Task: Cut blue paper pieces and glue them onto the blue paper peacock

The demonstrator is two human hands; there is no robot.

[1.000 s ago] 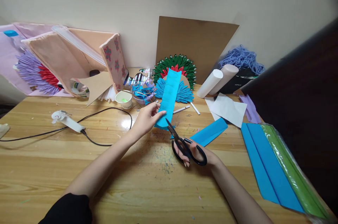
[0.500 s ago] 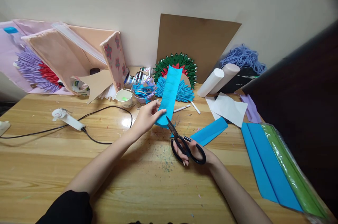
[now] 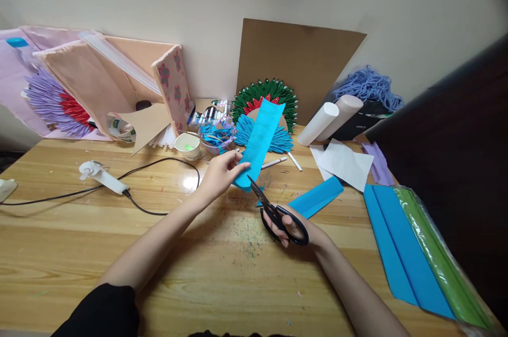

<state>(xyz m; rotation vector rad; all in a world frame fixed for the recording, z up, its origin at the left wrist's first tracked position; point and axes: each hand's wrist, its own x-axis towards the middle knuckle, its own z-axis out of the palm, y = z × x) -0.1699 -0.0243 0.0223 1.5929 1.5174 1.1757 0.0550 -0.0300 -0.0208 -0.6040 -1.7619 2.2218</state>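
Note:
My left hand [image 3: 219, 174] pinches the lower end of a long blue paper strip [image 3: 260, 138], holding it up above the wooden table [image 3: 222, 273]. My right hand [image 3: 296, 227] has its fingers through the handles of black scissors [image 3: 273, 212]. The scissor blades point up and left, their tips at the bottom edge of the strip. A folded piece of blue paper [image 3: 317, 197] lies on the table just beyond my right hand.
Blue sheets [image 3: 400, 249] and green paper [image 3: 440, 257] lie at the right. White rolls [image 3: 327, 120], white sheets [image 3: 343, 163], a brown board [image 3: 301, 62], green, red and blue paper fans [image 3: 268, 101], a paper cup [image 3: 187, 146] and a glue gun [image 3: 101, 177] with its cord surround the work spot.
The blue strip has tilted a little to the right at its top. The scissors have shifted slightly right with the blades closing toward the strip's lower edge.

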